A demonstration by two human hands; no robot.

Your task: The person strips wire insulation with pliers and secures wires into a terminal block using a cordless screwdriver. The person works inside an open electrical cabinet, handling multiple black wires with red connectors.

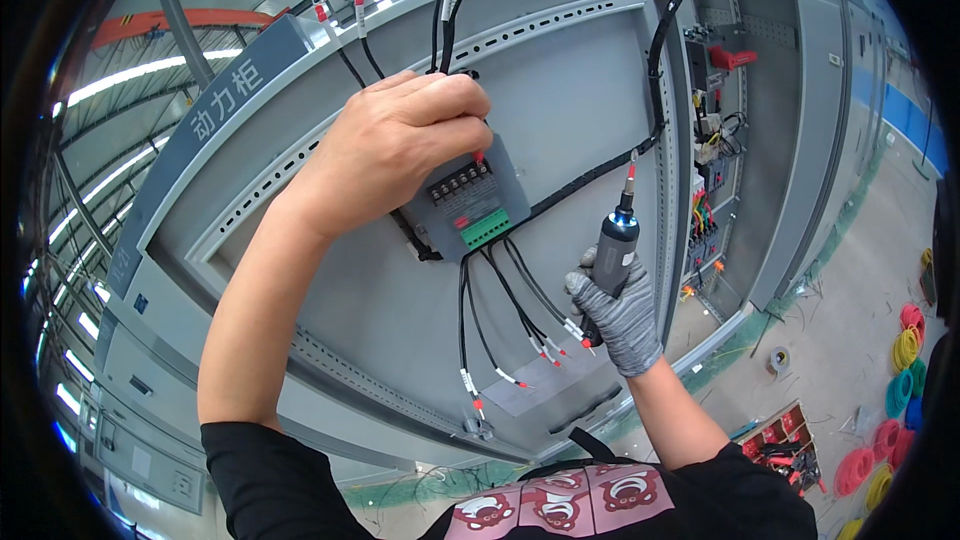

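Observation:
My bare left hand [405,135] is closed in a pinch at the top edge of a dark grey module [470,202] with a terminal row and a green connector block [485,227]. Just under its fingertips shows the red tip [478,155] of a wire, at the module's upper terminals; the fingers cover the rest of it. In a grey glove, my right hand [622,315] grips a black electric screwdriver [615,252], its bit pointing up and apart from the module. Several black wires [510,290] with white sleeves and red tips hang below the module.
More red-tipped wires [447,15] stand up past the cabinet door's [560,140] top edge. A black cable bundle [590,175] crosses the door. To the right, an open cabinet bay [745,130] holds wired components. A parts box [785,440] and coloured wire coils [905,350] lie on the floor.

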